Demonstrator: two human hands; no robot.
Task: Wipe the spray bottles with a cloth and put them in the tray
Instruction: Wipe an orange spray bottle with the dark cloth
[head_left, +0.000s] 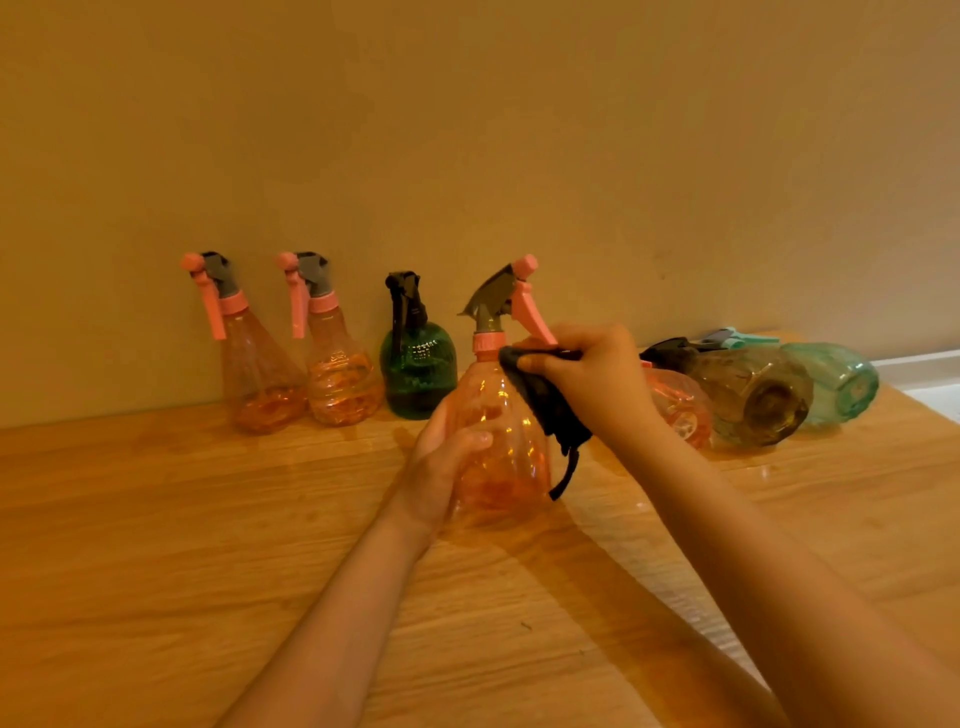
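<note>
Here we go from the left: two pink bottles (265, 364) and a green bottle (418, 371) wait upright by the wall, seemingly empty. Our left hand (441, 467) grasps the orange bottle (501, 441) above the table (156, 545), probably to steady it, while our right hand (587, 379) pinches the dark cloth (545, 400) against its shoulder. Further right, three bottles (753, 395) lie on their sides. We see no tray.

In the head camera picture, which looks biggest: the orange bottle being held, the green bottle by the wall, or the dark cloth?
1. Held orange bottle, though it is nearest the camera.
2. Green bottle.
3. Dark cloth, partly hidden by the right hand.
</note>
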